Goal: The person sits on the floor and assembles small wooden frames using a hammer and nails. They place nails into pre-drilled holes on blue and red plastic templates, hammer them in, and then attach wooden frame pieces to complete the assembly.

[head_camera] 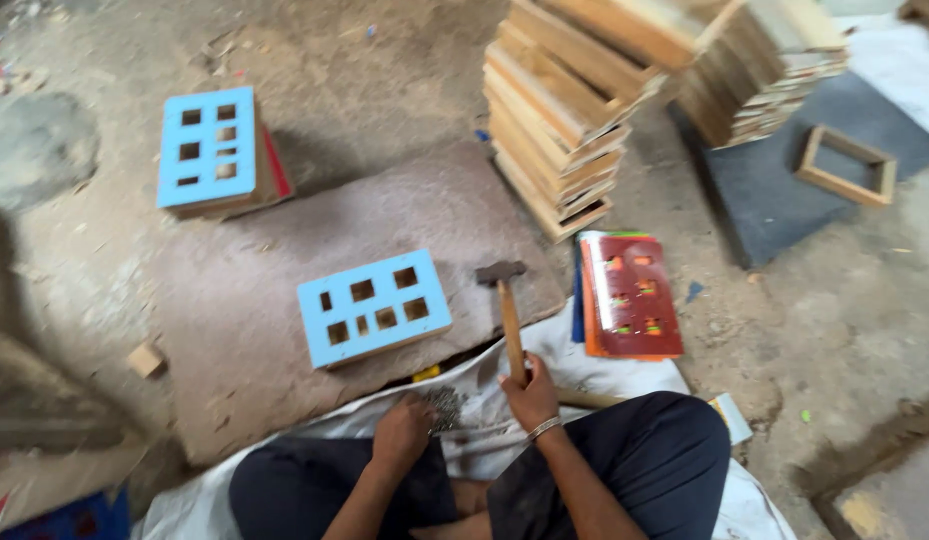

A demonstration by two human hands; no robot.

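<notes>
My right hand (531, 393) grips the wooden handle of a hammer (506, 305), whose dark metal head rests on a flat stone slab (284, 260). My left hand (402, 428) is down on a small pile of grey nails (446, 404) lying on white cloth between my knees, fingers curled into them. On the slab just ahead lies a light blue box panel (374, 306) with several square and rectangular cut-outs. I sit cross-legged in dark trousers.
A second blue cut-out box (209, 148) sits on a stack at the far left. Stacks of wooden frames (564, 120) rise at the back. Red and orange panels (632, 295) lie to the right, a single wooden frame (846, 166) on a grey mat, and a small wood block (145, 359) left.
</notes>
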